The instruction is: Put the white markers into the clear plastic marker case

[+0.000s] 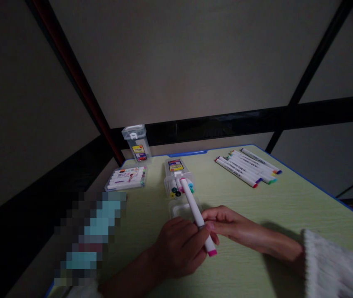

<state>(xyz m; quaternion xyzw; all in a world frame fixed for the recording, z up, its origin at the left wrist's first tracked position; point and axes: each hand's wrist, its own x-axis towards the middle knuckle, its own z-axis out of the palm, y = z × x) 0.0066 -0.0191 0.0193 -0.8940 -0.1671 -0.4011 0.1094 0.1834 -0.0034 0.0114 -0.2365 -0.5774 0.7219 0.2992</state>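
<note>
A white marker with pink ends slants up and away from me over the table. My left hand grips its lower part, the fingers closed round it. From the right, my right hand pinches the same marker near its middle; part of its grip is hidden behind the barrel. Just beyond lies a clear plastic marker case on its side, its open end toward me, with several coloured marker ends showing. The case's lid hangs in front of that opening, partly hidden by my left hand.
Several loose white markers lie in a group at the right. At the back left an upright clear case stands behind a flat pack of markers. The green table has a blue edge, close to the wall.
</note>
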